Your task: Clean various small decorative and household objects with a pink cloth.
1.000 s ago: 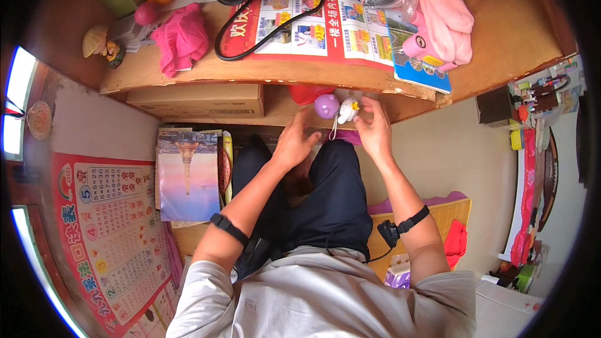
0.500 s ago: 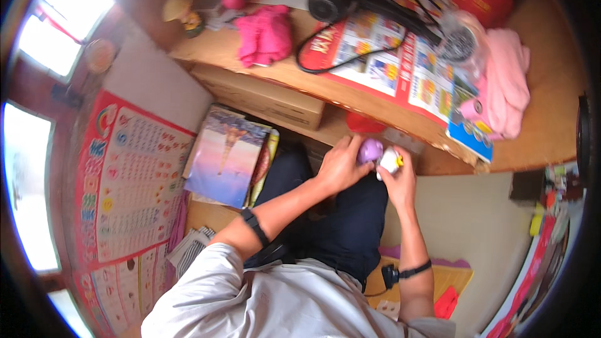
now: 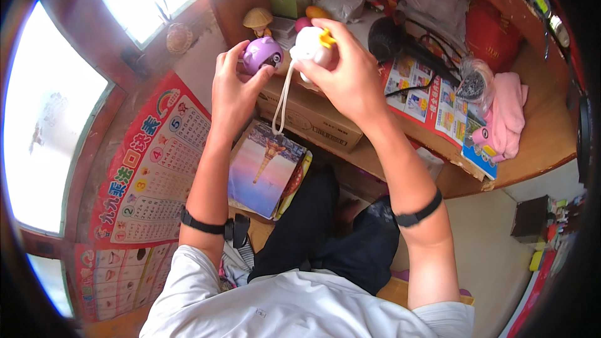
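My left hand [image 3: 236,91] is closed around a round purple figurine [image 3: 261,55], which has a dark face-like patch low on its side. Beside it, my right hand [image 3: 350,78] grips a white rounded figurine [image 3: 311,45] with a yellow part on its right side. A white cord loop [image 3: 285,97] dangles near the white figurine, between my hands. Both figurines are held up in front of the shelf, close together with a small gap between them.
On the wooden shelf [image 3: 538,131] lie a black hair dryer [image 3: 413,56], a printed flyer [image 3: 410,97], a pink cloth [image 3: 506,109] and a hatted figurine [image 3: 258,20]. Below stand a cardboard box [image 3: 319,125] and a stack of books [image 3: 263,166]. Windows and a wall chart [image 3: 156,175] are at left.
Both hands have moved up and to the left, carrying the two figurines from above my lap to the shelf's left part. They have drawn slightly apart. The view has shifted, too.
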`<action>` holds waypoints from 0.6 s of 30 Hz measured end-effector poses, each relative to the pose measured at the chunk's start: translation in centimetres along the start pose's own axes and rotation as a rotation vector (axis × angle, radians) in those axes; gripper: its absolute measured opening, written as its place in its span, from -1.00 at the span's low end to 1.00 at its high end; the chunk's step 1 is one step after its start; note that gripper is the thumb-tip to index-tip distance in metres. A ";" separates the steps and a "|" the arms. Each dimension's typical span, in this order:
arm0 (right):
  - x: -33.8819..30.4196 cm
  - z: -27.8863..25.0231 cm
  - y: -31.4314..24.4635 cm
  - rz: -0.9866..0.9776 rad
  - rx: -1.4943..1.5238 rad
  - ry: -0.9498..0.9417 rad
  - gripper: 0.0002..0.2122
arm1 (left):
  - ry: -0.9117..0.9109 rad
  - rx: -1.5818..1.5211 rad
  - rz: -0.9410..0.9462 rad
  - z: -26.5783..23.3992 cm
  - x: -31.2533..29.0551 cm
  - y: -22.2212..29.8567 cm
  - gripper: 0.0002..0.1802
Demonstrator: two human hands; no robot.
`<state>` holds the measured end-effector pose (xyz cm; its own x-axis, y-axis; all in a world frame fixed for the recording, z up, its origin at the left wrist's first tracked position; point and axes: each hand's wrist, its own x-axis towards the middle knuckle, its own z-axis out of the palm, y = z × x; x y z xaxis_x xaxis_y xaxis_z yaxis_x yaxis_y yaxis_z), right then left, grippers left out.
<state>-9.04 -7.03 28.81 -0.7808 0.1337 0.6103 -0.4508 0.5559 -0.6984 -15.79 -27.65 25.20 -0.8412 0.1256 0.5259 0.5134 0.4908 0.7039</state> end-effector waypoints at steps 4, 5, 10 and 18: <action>4.1 4.4 2.8 0.027 -0.325 -0.129 -0.36 | -0.009 0.066 -0.047 0.9 2.8 -4.3 -0.22; 4.5 4.7 3.5 0.055 -0.405 -0.187 -0.37 | -0.019 0.014 -0.085 1.3 3.0 -4.3 -0.20; 4.8 5.3 5.0 -0.007 -0.669 -0.095 -0.37 | -0.065 -0.005 -0.077 2.1 4.2 -4.3 -0.22; 5.1 4.1 5.4 0.042 -0.695 -0.158 -0.32 | -0.034 -0.060 -0.057 3.9 4.5 -5.4 -0.29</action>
<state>-17.23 -6.70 26.68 -0.8684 0.0758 0.4900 -0.0797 0.9541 -0.2888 -23.04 -26.43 21.90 -0.8741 0.1284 0.4685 0.4728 0.4459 0.7600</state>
